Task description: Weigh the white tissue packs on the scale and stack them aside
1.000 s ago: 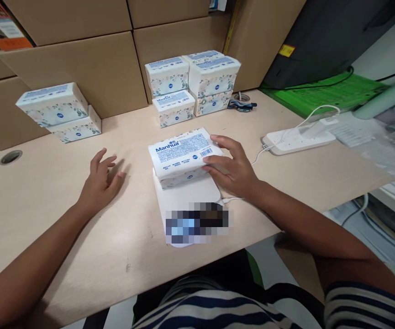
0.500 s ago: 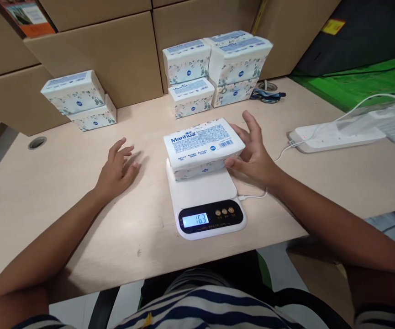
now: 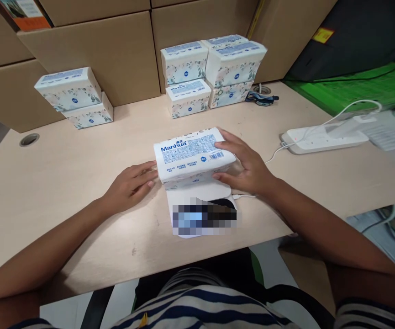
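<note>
A white tissue pack (image 3: 192,157) with blue print and a floral side is over the plate of a white kitchen scale (image 3: 200,193). It leans with its printed face tilted toward me; whether it fully rests on the plate I cannot tell. My right hand (image 3: 248,167) is closed round the pack's right end, fingers on top and thumb low at the front. At the left end, my left hand (image 3: 130,186) has its fingers stretched out, the tips at or against the pack. The scale's display is pixelated and unreadable.
Behind stand stacked tissue packs, a larger group (image 3: 236,61) at centre and a two-high stack (image 3: 72,93) at left. Cardboard boxes (image 3: 97,55) line the back. A white power strip (image 3: 323,139) with cables lies at right, near a green surface (image 3: 341,87).
My left hand has moved right to the pack's left end. My right hand has gone from spread fingers beside the pack to gripping its right end. The view has shifted slightly.
</note>
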The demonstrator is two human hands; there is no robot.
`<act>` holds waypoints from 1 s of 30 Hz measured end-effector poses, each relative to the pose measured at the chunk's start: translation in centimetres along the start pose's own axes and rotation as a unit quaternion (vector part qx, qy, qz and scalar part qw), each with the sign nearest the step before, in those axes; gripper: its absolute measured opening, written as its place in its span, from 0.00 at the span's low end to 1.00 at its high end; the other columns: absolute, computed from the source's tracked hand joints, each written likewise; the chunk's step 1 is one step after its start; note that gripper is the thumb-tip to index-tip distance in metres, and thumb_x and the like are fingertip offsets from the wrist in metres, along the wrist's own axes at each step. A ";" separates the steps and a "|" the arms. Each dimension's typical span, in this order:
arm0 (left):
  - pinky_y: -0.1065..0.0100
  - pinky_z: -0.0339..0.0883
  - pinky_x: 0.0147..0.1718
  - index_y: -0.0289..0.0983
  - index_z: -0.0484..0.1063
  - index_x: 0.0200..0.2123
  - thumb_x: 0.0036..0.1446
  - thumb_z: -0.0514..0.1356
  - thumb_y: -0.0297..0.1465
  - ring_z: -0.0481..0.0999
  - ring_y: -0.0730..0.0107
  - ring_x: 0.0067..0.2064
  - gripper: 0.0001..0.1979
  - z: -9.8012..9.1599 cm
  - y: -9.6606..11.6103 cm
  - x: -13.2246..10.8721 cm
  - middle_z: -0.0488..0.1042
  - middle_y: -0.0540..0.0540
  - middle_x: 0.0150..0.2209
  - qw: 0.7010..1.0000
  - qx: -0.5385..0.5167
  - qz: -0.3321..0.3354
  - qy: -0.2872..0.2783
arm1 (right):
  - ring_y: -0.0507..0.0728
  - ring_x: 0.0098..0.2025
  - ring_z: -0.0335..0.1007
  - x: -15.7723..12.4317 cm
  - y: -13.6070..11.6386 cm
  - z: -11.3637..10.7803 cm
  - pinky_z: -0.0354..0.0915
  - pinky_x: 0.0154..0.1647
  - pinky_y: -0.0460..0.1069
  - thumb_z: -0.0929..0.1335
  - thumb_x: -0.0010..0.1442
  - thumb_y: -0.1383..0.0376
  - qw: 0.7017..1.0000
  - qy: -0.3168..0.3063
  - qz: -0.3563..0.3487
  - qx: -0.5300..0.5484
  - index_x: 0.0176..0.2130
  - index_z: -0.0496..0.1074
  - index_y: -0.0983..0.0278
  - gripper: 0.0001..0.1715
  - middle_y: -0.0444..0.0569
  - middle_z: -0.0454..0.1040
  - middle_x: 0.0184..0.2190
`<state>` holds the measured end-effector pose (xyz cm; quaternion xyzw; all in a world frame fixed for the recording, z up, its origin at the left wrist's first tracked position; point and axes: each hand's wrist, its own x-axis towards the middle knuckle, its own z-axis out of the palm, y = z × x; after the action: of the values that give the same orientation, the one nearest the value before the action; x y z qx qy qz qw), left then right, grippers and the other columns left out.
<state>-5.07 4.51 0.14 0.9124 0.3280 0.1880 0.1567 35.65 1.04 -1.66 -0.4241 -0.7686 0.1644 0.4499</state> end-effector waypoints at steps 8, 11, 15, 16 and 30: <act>0.36 0.81 0.72 0.53 0.78 0.74 0.83 0.55 0.41 0.79 0.47 0.78 0.24 0.0 -0.3 0.4 0.70 0.43 0.84 0.998 0.034 0.018 -0.041 | 0.73 0.80 0.73 -0.4 0.5 0.0 0.76 0.77 0.76 0.80 0.72 0.47 0.977 0.077 -0.129 -0.151 0.56 0.85 0.40 0.15 0.45 0.79 0.73; 0.38 0.80 0.73 0.54 0.77 0.76 0.84 0.54 0.42 0.78 0.50 0.79 0.24 0.2 -0.4 0.4 0.69 0.44 0.84 0.998 0.032 0.011 -0.051 | 0.72 0.74 0.79 -0.6 0.6 -0.1 0.76 0.77 0.77 0.80 0.73 0.50 0.973 0.074 -0.138 -0.172 0.57 0.85 0.39 0.14 0.44 0.86 0.65; 0.38 0.80 0.72 0.53 0.78 0.75 0.84 0.53 0.42 0.80 0.49 0.77 0.25 0.5 -0.8 0.3 0.74 0.44 0.81 0.998 0.036 0.001 -0.044 | 0.69 0.68 0.84 -0.7 0.6 0.0 0.80 0.73 0.72 0.78 0.75 0.56 0.970 0.072 -0.159 -0.172 0.56 0.84 0.39 0.12 0.43 0.90 0.56; 0.37 0.80 0.72 0.53 0.78 0.75 0.84 0.53 0.42 0.81 0.48 0.76 0.25 0.6 -0.9 0.3 0.76 0.44 0.80 0.998 0.038 0.000 -0.042 | 0.68 0.66 0.85 -0.8 0.7 0.0 0.81 0.72 0.71 0.77 0.75 0.57 0.968 0.074 -0.164 -0.172 0.55 0.85 0.39 0.12 0.42 0.90 0.55; 0.40 0.81 0.68 0.51 0.80 0.74 0.85 0.53 0.43 0.86 0.48 0.69 0.25 0.9 -1.3 0.2 0.84 0.44 0.72 0.997 0.061 0.024 -0.029 | 0.64 0.58 0.87 -1.4 1.2 0.4 0.82 0.71 0.67 0.76 0.76 0.57 0.932 0.104 -0.204 -0.282 0.54 0.85 0.40 0.10 0.41 0.90 0.47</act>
<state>-5.24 5.46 -1.11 0.9327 0.3126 0.1453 0.1059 36.29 0.64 -3.42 -0.3823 -0.8022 -0.1993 0.4130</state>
